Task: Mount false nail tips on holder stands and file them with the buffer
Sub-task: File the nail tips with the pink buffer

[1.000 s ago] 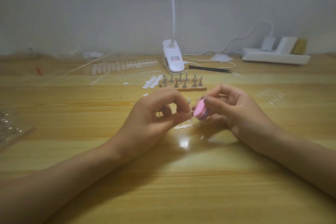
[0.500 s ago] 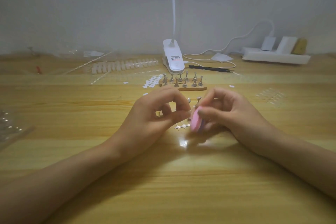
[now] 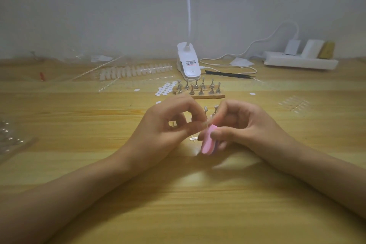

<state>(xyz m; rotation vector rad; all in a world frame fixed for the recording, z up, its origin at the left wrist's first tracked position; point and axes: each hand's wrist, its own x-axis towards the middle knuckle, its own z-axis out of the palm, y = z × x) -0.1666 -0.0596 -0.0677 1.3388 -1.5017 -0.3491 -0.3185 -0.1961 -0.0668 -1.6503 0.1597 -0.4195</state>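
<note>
Over the desk (image 3: 178,208), the right hand (image 3: 243,125) has swept its gripped buffer (image 3: 208,142) downward. The left hand (image 3: 166,127) pinches what is probably a nail tip (image 3: 204,123), so filing looks underway.

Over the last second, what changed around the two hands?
The right hand swept the pink buffer down and toward the person, tilting it steeply. Nothing was taken or let go: the right hand still grips the buffer, the left hand still pinches what looks like a nail tip. The holder stands behind stayed put.

Pink buffer (image 3: 208,140), white lamp clip (image 3: 189,61)
</note>
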